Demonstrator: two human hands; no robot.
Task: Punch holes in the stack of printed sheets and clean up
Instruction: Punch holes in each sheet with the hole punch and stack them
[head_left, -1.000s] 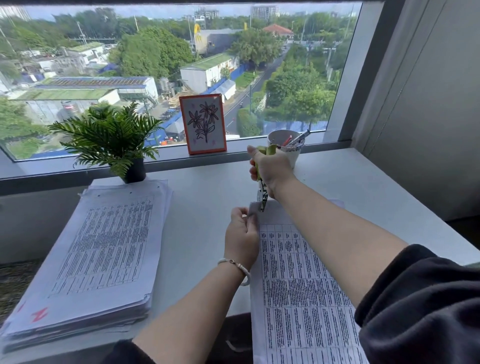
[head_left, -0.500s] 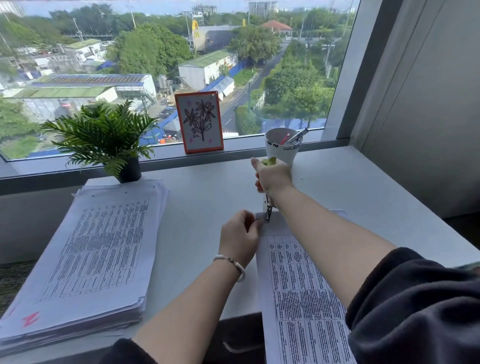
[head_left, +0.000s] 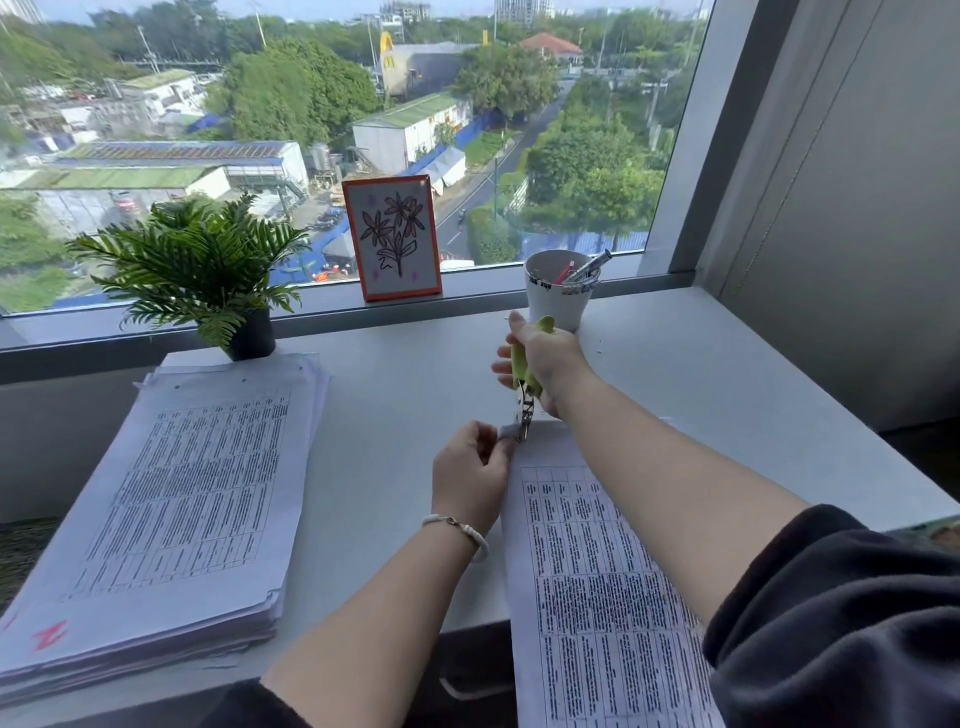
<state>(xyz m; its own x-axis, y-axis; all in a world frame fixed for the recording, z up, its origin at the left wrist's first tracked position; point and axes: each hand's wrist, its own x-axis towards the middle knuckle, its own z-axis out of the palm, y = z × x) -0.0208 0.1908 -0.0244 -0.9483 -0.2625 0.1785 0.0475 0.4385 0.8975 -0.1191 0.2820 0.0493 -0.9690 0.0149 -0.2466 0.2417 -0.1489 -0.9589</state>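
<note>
A thin set of printed sheets (head_left: 592, 582) lies lengthwise on the white desk (head_left: 405, 415), its near end hanging over the front edge. My left hand (head_left: 470, 467) pinches its far left corner. My right hand (head_left: 545, 358) grips a hand-held hole punch (head_left: 524, 384) with green handles, its metal jaws set on that same corner just beyond my left fingers. A thick stack of printed sheets (head_left: 171, 499) rests at the desk's left, a red mark near its front corner.
A white cup (head_left: 558, 299) with pens stands right behind my right hand. A small potted fern (head_left: 208, 265) sits behind the thick stack. A framed flower drawing (head_left: 392, 236) leans on the window sill. A grey wall closes the right side.
My right hand and the punch have dropped lower onto the corner of the sheets. My left hand keeps its pinch on the corner. The camera has moved slightly.
</note>
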